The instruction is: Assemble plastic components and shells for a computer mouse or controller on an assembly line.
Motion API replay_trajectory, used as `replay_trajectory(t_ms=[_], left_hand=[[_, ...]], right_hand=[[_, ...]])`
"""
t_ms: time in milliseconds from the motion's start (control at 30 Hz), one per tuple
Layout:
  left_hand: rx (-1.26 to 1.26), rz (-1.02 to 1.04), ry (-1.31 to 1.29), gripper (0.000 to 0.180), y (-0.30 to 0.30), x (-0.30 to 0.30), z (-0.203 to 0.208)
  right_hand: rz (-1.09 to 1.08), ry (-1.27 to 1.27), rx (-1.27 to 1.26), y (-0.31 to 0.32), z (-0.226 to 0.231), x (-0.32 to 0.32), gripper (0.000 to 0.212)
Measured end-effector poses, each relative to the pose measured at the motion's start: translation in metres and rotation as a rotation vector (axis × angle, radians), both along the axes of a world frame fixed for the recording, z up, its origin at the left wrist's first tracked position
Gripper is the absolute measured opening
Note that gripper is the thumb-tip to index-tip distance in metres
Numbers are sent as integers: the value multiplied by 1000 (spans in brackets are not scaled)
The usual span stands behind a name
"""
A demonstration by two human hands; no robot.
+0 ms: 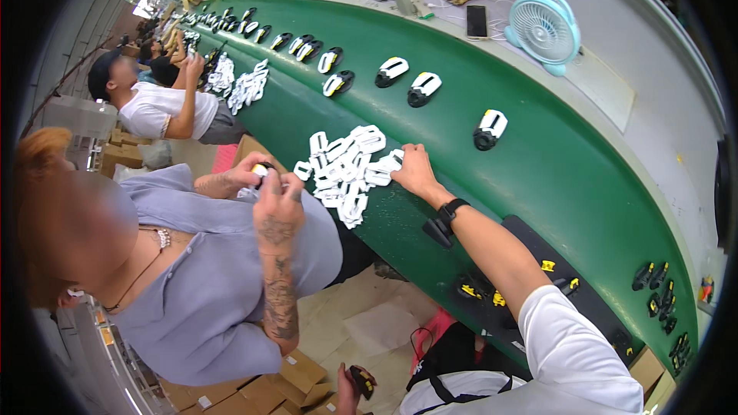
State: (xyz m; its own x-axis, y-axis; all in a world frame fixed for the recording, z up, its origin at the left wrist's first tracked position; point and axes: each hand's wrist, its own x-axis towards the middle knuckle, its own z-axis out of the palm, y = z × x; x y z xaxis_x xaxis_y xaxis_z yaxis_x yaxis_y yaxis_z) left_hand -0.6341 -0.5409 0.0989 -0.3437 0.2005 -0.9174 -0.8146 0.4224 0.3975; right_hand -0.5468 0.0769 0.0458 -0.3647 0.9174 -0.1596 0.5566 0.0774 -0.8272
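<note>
My right hand point(416, 168), with a black band on its wrist, reaches across the green belt to a pile of white plastic covers point(338, 173). Its fingers are closed on a white cover point(395, 160) at the pile's right edge. Low in the view, my left hand point(348, 393) holds a black plastic part point(362, 381) with small yellow details. Part of that hand is cut off by the lower edge. Beyond the pile, a finished-looking white-and-black unit point(490, 130) lies on the belt.
A co-worker in a grey-blue shirt point(200, 284) sits left, both hands on a small unit. Several white-and-black units line the green belt point(553, 192). A black mat point(530, 246) with yellow pieces lies under my forearm. A fan point(544, 28) and phone point(477, 21) stand beyond; cardboard boxes point(296, 376) below.
</note>
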Motion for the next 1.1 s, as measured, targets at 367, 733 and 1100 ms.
replay_trajectory(t_ms=[367, 733, 1100], left_hand=[[870, -777, -503, 49, 295, 135, 108], [1238, -1452, -313, 30, 279, 282, 205], [1106, -1382, -437, 28, 197, 357, 244]], right_hand=[[91, 248, -1, -215, 218, 227, 63], [75, 608, -529, -342, 305, 393, 46], [-82, 543, -249, -451, 326, 473, 29]])
